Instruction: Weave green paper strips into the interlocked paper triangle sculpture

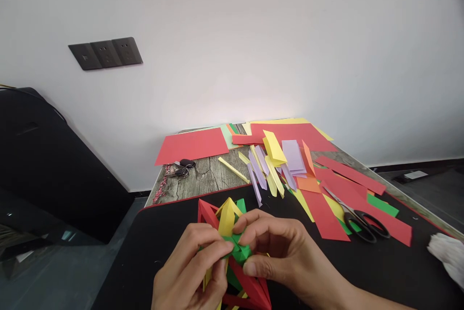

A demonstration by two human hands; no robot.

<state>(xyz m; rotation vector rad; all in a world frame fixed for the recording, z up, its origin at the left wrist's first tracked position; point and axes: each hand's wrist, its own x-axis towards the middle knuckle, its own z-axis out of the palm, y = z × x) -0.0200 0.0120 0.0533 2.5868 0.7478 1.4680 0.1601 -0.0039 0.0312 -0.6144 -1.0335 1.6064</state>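
Observation:
A folded paper model of red, yellow and green strips is at the front of the table, partly hidden by my hands. My left hand is closed, its fingertips pinching a green folded paper piece from the left. From the right, my right hand grips the same green piece between thumb and fingers. Red struts of the model show below the green piece. Whether the green piece is joined to the model cannot be made out.
Black-handled scissors lie on red, yellow and green paper strips at the right. Folded purple and yellow papers stand mid-table. Small keys and a red sheet lie at the left. White crumpled tissue is far right.

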